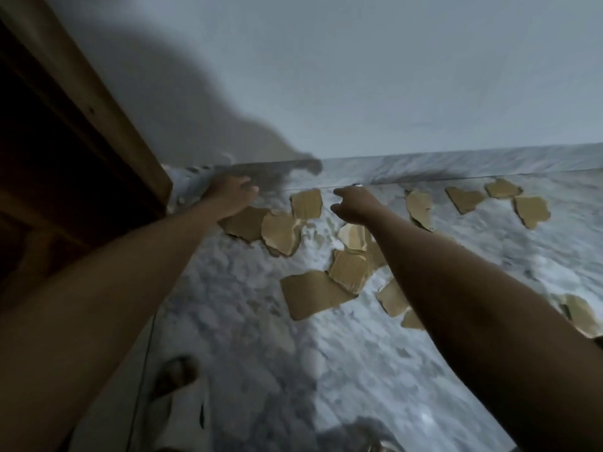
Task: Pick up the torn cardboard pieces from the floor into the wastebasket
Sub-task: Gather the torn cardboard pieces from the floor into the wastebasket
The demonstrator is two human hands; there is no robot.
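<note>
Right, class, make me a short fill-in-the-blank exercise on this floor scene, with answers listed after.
1. The torn brown cardboard pieces lie on the grey-white marbled ____.
2. Both bare hands, left hand and right hand, reach toward the pale ____ behind the pieces.
3. The tall brown wooden door frame stands on the person's ____ side.
4. Neither hand holds any ____ yet.

Missing words: floor; wall; left; cardboard
</note>
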